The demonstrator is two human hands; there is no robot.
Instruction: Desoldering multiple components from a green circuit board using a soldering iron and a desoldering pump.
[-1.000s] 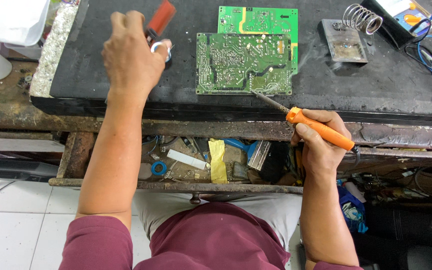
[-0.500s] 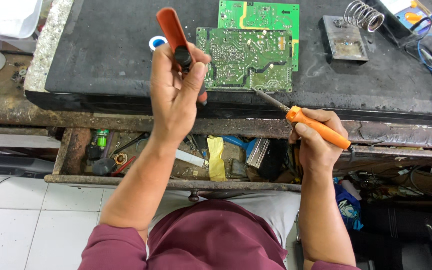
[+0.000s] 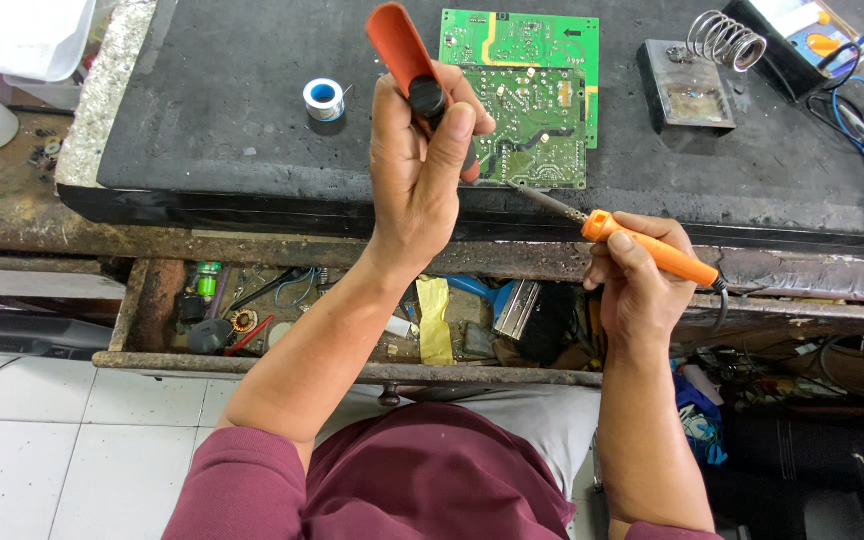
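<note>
The left hand [image 3: 420, 165] is closed around a red solder sucker [image 3: 407, 55], raised above the front edge of the black mat [image 3: 222, 120]; the thumb lies across the tool's black knob, and the fingers wrap its lower part. The sucker's long axis runs from upper left to lower right, its rounded red end pointing up and away from the person, and its lower end hidden behind the fingers just beside the nearer green circuit board [image 3: 537, 130]. The right hand [image 3: 642, 290] grips the orange handle of a soldering iron [image 3: 652, 250] in a closed fist at the bench's front edge. The iron lies at a shallow slant, handle toward the lower right, and its thin metal tip points up and left, reaching the near edge of that board. A second green board [image 3: 522, 40] lies partly under the first, farther back. A small reel of solder [image 3: 324, 98] sits on the mat to the left, well apart from the hands, and a coiled iron stand [image 3: 702, 70] sits to the right.
</note>
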